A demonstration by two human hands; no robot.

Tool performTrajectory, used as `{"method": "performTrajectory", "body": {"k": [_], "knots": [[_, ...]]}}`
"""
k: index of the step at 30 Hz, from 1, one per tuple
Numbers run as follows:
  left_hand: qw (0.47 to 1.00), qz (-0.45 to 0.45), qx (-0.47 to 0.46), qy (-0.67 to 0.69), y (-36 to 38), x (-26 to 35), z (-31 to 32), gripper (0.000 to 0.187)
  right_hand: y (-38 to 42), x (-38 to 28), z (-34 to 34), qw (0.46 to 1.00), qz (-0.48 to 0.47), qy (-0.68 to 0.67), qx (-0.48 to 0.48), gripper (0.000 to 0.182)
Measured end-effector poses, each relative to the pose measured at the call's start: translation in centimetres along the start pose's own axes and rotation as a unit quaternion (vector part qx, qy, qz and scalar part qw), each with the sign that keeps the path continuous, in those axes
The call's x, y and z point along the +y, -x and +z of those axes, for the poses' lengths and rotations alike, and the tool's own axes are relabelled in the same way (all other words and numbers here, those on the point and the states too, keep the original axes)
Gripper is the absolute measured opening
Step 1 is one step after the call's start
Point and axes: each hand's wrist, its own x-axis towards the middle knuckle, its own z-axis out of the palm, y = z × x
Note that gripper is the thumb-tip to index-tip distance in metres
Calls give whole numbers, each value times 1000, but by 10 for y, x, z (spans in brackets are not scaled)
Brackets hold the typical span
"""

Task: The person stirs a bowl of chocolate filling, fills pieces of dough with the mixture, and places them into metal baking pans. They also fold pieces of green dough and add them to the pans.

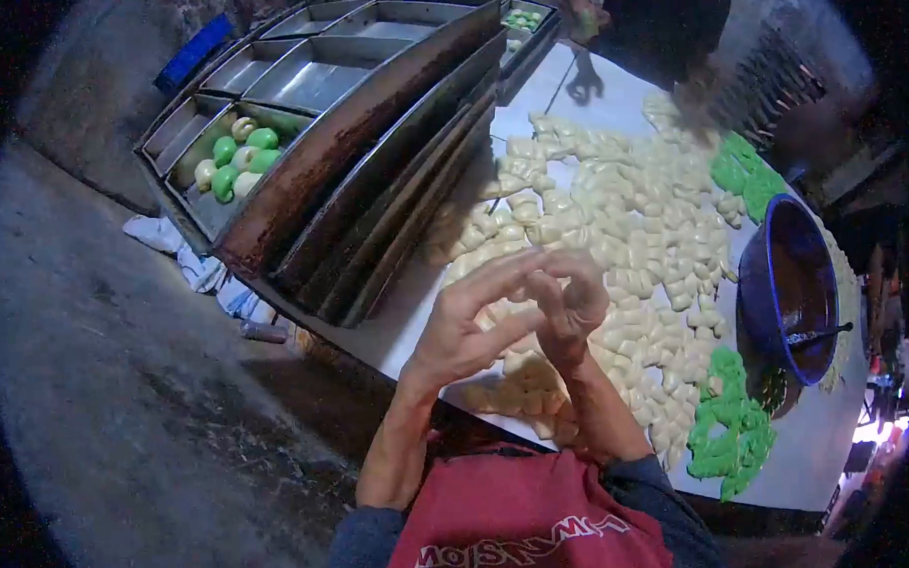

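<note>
Rolling a dough piece, hidden between left hand [471, 323] and right hand [573, 305], above the table [396, 331]; fingers curled together, grip unclear. Best kept gently pressed, over the pale dough pieces [632, 218], then set in the baking tray [207, 208].
</note>
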Motion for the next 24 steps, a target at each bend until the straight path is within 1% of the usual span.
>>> {"method": "performTrajectory", "body": {"k": [1,4,5,6,8,9,10,11,12,14,16,17,18,19,20,22,24], "knots": [[999,21,14,-48,-1,4,-3,35,2,-2,2,999,31,-12,-5,9],[994,-53,97,-19,7,13,-12,25,-11,-23,11,996,77,4,-47,6],[989,-76,127,-2,7,23,-15,17,-15,-27,11,995,31,63,-74,7],[984,-83,154,12,8,35,-20,16,-21,-36,14,994,-26,52,-91,9],[976,-147,162,15,14,55,-34,15,-32,-63,18,961,-176,151,-153,24],[972,-154,175,19,14,69,-39,15,-37,-71,21,946,-220,147,-185,34],[977,-138,164,-17,14,87,-47,17,-40,-80,24,930,-262,144,-215,45],[980,-92,162,-74,16,97,-55,22,-48,-91,24,921,-265,134,-252,48],[978,-46,158,-130,17,105,-63,29,-55,-103,28,922,-266,118,-256,45],[971,32,175,-159,13,118,-80,44,-70,-119,46,924,-274,101,-249,39],[956,55,229,-177,7,136,-98,57,-95,-129,67,918,-286,129,-242,34],[943,44,251,-215,4,142,-112,64,-106,-127,77,927,-271,117,-232,32],[925,20,259,-278,-4,144,-133,55,-117,-126,88,935,-255,106,-223,30],[903,-6,263,-340,-12,146,-154,46,-130,-128,98,937,-234,100,-238,26],[877,-31,266,-400,-20,148,-175,38,-139,-128,111,947,-209,127,-210,24],[868,-25,162,-469,-40,131,-214,25,-162,-115,134,951,-202,155,-176,20],[857,5,14,-514,-59,116,-242,27,-180,-102,150,965,-111,128,-202,21]]}}
